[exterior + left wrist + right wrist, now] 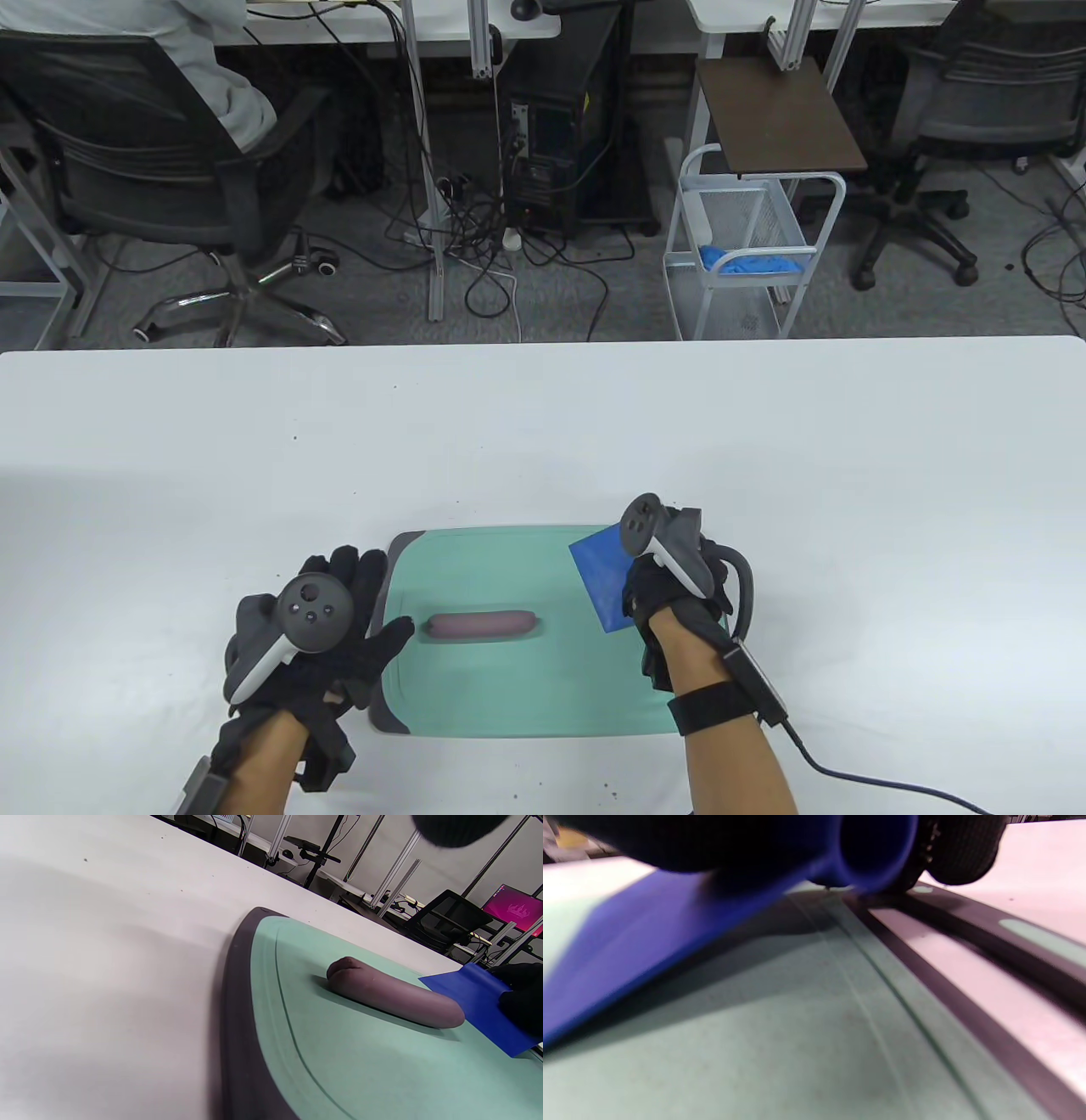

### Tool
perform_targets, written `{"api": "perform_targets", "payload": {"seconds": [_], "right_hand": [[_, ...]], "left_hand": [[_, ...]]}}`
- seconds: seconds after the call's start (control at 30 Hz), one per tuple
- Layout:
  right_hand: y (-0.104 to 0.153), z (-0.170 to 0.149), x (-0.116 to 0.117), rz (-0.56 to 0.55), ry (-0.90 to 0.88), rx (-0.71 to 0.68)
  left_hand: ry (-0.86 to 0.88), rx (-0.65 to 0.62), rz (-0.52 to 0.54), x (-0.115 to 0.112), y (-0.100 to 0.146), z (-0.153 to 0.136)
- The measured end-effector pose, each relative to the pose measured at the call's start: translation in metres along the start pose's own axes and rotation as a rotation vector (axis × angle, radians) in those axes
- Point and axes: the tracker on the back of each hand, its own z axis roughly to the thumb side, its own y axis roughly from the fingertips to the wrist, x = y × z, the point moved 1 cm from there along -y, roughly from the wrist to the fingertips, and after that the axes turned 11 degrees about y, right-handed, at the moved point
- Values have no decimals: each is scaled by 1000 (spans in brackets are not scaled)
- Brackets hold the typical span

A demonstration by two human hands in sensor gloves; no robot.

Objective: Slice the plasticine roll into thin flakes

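A brown-purple plasticine roll (484, 626) lies whole across the middle of a green cutting mat (526, 688). It also shows in the left wrist view (394, 993). My left hand (339, 628) is open, fingers spread, at the mat's left edge, its thumb pointing at the roll's left end without touching it. My right hand (670, 594) grips a blue plastic scraper (604, 581) over the mat's right part, to the right of the roll. The scraper also shows in the left wrist view (479, 1001) and, blurred, in the right wrist view (670, 933).
The mat has a dark grey rim (386, 705) and lies near the front edge of a white table (543, 441). Chairs, a computer tower and a white wire cart (747, 255) stand on the floor beyond the table's far edge.
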Motion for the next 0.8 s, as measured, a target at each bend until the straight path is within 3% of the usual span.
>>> {"api": "perform_targets", "payload": {"seconds": [0.1, 0.43, 0.63, 0.8], "right_hand": [[6, -8, -4, -39, -138, -46], [42, -13, -24, -196, -273, -60], [71, 6, -27, -163, -300, -81], [97, 30, -37, -300, -223, -156]], "left_hand": [[2, 4, -6, -1, 0, 0], [-8, 1, -24, -6, -1, 1], [-32, -31, -37, -13, 1, 9], [-71, -91, -46, -22, 6, 23]]}}
